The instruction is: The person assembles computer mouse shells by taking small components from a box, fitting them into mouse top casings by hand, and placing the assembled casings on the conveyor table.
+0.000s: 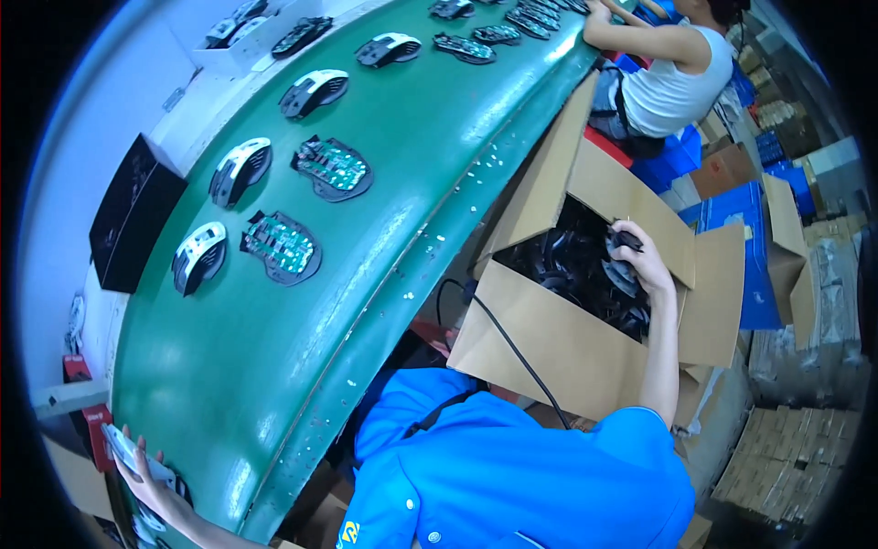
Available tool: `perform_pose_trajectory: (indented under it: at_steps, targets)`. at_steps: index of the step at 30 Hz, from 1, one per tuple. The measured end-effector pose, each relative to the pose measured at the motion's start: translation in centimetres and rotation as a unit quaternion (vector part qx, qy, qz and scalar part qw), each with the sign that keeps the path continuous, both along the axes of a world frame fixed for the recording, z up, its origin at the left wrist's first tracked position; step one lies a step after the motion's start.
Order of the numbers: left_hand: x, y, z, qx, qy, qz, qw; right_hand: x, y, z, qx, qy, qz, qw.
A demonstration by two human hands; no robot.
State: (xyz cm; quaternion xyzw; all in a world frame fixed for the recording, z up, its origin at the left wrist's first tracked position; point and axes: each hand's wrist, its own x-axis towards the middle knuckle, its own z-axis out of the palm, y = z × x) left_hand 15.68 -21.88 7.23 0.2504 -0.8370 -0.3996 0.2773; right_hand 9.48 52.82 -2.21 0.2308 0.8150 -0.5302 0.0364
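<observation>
The left hand [146, 480] sits near the dark lower rim on the near left, its forearm running out of the picture; the pale part [128, 456] it grips is partly covered by the fingers. The right hand [645, 265] reaches into the cardboard box [558, 348] on the right, its fingertips hidden around a black part [625, 241]. The box's dark contents blur together, too murky to tell apart. At the far right, a seated person [672, 78] is cut off by the top edge.
</observation>
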Motion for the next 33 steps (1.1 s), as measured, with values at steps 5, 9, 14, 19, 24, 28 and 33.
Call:
perform_pose_trajectory:
  at_steps: [5, 9, 14, 19, 24, 28, 33]
  targets:
    - [1.8, -1.8, 0.0, 0.099, 0.077, -0.008, 0.992, -1.4, -2.5, 9.1, -0.043, 0.201, 0.061, 0.977]
    - [8.0, -3.7, 0.3, 0.114, 0.161, 0.045, 0.979, -6.0, -13.1, 18.3, -0.083, 0.245, 0.183, 0.948]
    - [9.5, -2.1, -2.3, 0.181, 0.258, 0.108, 0.943, -10.5, -30.3, 19.6, -0.161, 0.181, 0.465, 0.852]
    - [16.5, -3.1, -4.1, 0.227, 0.397, 0.226, 0.86, -6.9, -56.8, 17.7, -0.166, 0.194, 0.817, 0.518]
    - [19.0, -2.8, -6.0, 0.247, 0.433, 0.294, 0.815, 4.0, -78.5, 13.2, -0.064, 0.397, 0.825, 0.398]
    - [17.7, -3.6, -7.0, 0.335, 0.44, 0.289, 0.781, 9.0, -86.6, 8.2, 0.065, 0.385, 0.825, 0.41]
    - [16.8, -5.7, -7.1, 0.335, 0.373, 0.313, 0.807, 9.3, -90.2, 6.8, 0.146, 0.268, 0.879, 0.365]
